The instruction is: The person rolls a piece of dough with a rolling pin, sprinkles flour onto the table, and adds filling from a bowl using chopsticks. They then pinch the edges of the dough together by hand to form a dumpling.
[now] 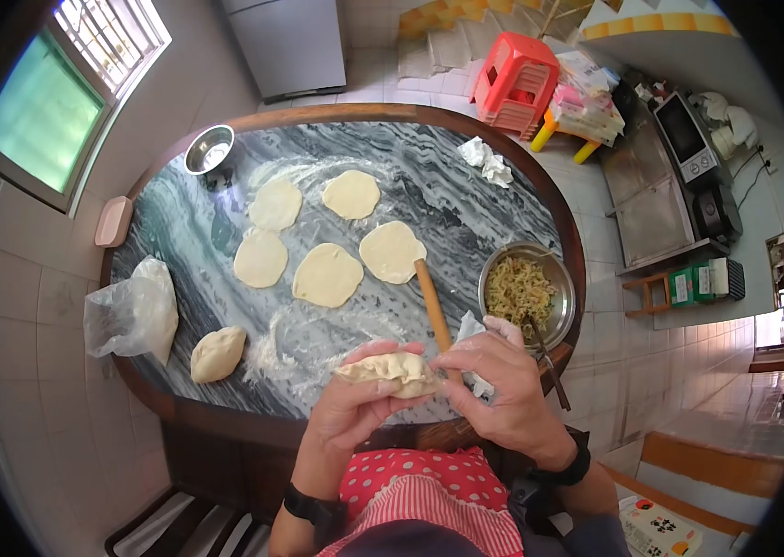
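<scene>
My left hand cups a large pleated dumpling from below, just over the table's near edge. The thumb and fingertips of my right hand pinch its right end. Beyond the hands lies a wooden rolling pin, its near end partly behind my right hand and its far end by a round dough wrapper. Several more flat wrappers are spread on the floured marble. Another pleated dumpling rests to the left. Right of them stands a metal bowl of chopped filling with a utensil handle leaning out.
On the marble table a clear plastic bag sits at the left edge. A small steel bowl is at the far left, crumpled tissue at the far right. Red stools and a microwave stand beyond.
</scene>
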